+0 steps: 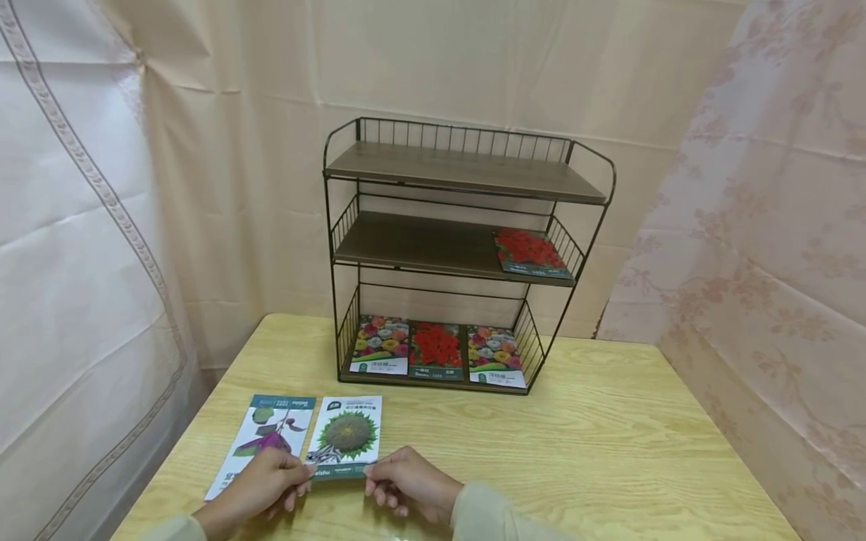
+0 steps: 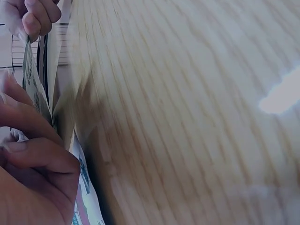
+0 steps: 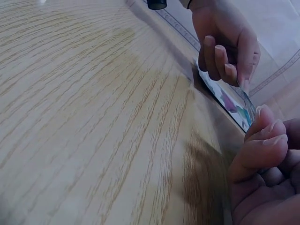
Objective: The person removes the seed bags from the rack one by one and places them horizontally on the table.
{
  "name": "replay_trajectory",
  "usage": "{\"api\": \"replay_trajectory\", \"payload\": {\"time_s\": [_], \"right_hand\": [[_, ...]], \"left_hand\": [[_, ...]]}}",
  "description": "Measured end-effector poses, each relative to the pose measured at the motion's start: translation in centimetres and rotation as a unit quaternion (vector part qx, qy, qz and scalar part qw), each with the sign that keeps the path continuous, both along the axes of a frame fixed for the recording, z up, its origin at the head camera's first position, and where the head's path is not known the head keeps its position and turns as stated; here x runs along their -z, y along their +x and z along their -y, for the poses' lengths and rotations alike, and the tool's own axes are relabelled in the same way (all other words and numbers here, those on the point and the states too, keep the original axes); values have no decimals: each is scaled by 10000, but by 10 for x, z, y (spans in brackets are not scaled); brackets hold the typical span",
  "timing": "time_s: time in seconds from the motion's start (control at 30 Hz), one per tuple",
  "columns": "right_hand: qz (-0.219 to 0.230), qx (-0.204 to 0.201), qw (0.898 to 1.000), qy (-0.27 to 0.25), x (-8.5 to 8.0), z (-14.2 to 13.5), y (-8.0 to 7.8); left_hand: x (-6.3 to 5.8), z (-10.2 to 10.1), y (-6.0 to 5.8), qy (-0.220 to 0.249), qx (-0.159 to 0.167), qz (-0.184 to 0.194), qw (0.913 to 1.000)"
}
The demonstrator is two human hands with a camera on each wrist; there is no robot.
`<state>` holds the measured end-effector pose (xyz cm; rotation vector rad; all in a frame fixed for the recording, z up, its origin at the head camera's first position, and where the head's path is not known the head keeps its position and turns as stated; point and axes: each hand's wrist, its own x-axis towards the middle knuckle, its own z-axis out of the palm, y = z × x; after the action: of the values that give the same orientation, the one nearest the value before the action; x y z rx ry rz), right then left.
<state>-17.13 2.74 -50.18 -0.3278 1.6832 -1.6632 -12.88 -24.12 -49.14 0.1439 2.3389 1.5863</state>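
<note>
A white seed packet (image 1: 346, 432) with a green-fringed, sunflower-like head and a dark green bottom band is held at its near corners by both hands. My left hand (image 1: 267, 481) pinches the lower left corner between thumb and fingers. The lower right corner is pinched by my right hand (image 1: 413, 481). In the left wrist view the packet (image 2: 35, 84) shows nearly edge-on, its near edge raised above the table. Just left of it lies a second packet (image 1: 260, 436) with a purple plant picture, partly hidden behind my left hand.
A three-tier wire rack (image 1: 467, 169) with brown shelves stands at the back of the wooden table (image 1: 575, 436). Its middle shelf carries a red-flower packet (image 1: 531, 252). Along the bottom shelf lie a multicoloured packet (image 1: 380, 342), a red one (image 1: 436, 349) and another multicoloured one (image 1: 496, 353).
</note>
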Motion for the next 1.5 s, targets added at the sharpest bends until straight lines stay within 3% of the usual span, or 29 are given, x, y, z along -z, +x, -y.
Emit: {"api": "replay_trajectory", "payload": {"time_s": [0.63, 0.93, 1.17, 1.37, 1.5], "right_hand": [[350, 44, 9986, 406, -1, 15, 4], [558, 129, 9961, 664, 3, 19, 9], [719, 185, 9947, 705, 4, 20, 11], [1002, -45, 9917, 804, -1, 17, 10], [931, -139, 9922, 814, -3, 15, 9]], "left_hand": [[7, 9, 4, -649, -204, -17, 9977], [9, 11, 10, -430, -41, 119, 9990], [8, 10, 15, -599, -277, 357, 9972], [10, 13, 16, -703, -407, 339, 9961], [9, 15, 15, -804, -548, 419, 9944]]}}
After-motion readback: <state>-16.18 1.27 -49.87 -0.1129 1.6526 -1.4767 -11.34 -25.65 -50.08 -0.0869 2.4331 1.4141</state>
